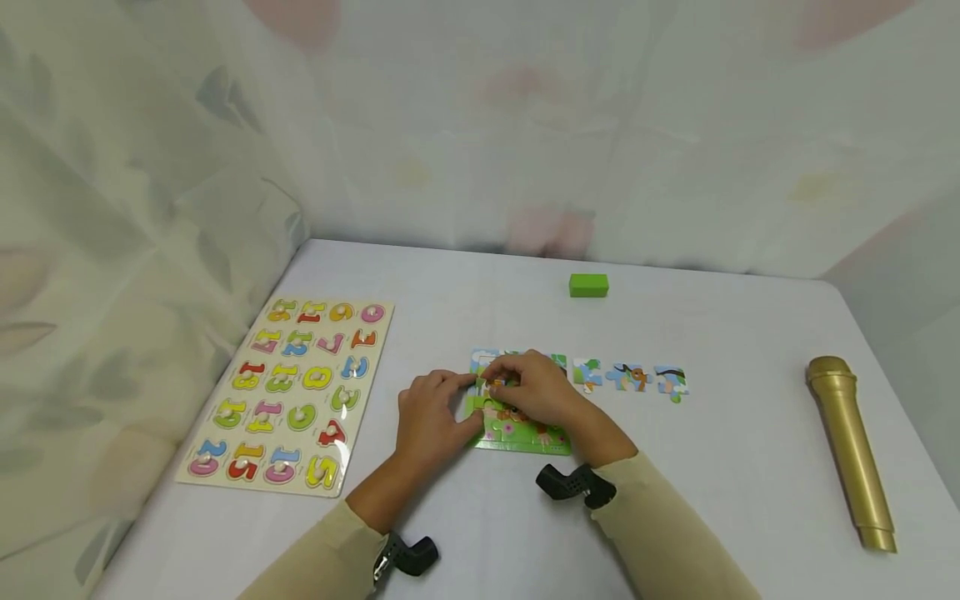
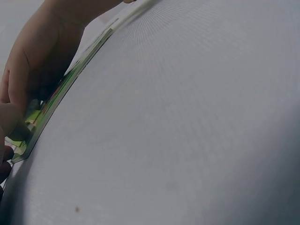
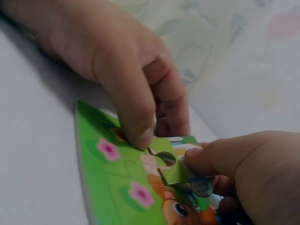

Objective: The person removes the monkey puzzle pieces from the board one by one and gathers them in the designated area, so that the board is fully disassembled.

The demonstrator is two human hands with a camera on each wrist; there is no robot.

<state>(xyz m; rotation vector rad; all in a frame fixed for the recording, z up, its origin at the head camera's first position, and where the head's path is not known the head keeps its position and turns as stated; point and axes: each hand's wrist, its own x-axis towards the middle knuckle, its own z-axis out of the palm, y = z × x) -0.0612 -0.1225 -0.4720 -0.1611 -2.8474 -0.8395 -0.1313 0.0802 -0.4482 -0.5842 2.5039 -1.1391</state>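
A right hand [image 1: 542, 387] pinches one puzzle piece [image 3: 176, 174] between thumb and fingers over the left part of a puzzle board [image 1: 553, 445]. At the board's left edge, a left hand [image 1: 432, 417] lies with thumb and forefinger spread, the thumb pressing on the board. Three loose pieces [image 1: 628, 377] lie in a row just right of the board. Well to its left sits one number board [image 1: 351, 433] bearing 21 knobbed numerals, 0 through 20. Beyond the puzzle board stands one green block [image 1: 588, 286]; far to its right lies one gold tube [image 1: 851, 454], all on a white surface [image 1: 720, 483].
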